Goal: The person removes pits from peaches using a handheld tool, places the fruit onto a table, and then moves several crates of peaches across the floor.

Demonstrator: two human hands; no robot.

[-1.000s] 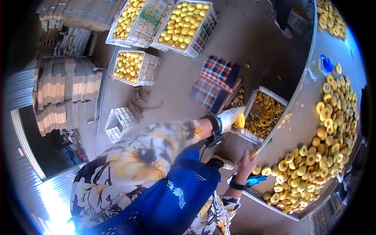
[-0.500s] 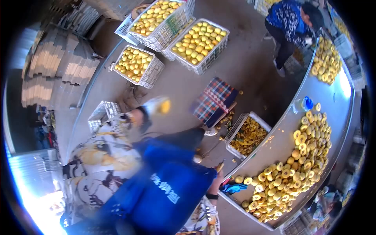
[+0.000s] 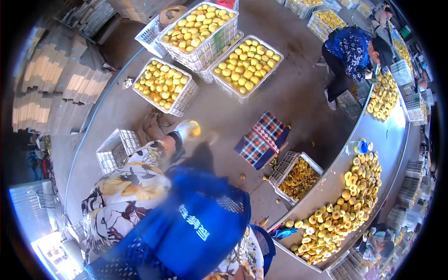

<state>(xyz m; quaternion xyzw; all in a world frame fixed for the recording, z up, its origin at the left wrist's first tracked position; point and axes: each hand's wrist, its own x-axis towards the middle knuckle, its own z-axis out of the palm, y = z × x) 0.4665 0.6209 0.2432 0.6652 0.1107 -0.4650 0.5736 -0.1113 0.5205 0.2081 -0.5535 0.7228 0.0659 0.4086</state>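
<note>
My left hand (image 3: pixel 186 128), in a whitish glove, is closed on a yellow peach (image 3: pixel 196 130), held out above the floor and blurred by motion. Beside that forearm stands a white plastic crate (image 3: pixel 106 153). My right hand (image 3: pixel 261 224) is mostly hidden at the edge of my blue apron (image 3: pixel 186 219); only a small part shows, closed around something too small to make out. Near it, a blue glove (image 3: pixel 283 232) lies on the corner of the metal table (image 3: pixel 322 186). Many halved, pitted peaches (image 3: pixel 343 210) are heaped on that table.
Crates of whole peaches (image 3: pixel 161 84) stand ahead. A cloth-covered stool (image 3: pixel 262 137) and a crate of peach scraps (image 3: pixel 298 177) are beside the table. A jar with a blue lid (image 3: pixel 357 147) stands on it. Another person (image 3: pixel 347 56) bends over the far end. Cardboard stacks (image 3: pixel 56 70) are left.
My view has shifted, so the crates and stool sit lower. My left hand still holds the peach out over the floor. My right hand has dropped further behind the apron.
</note>
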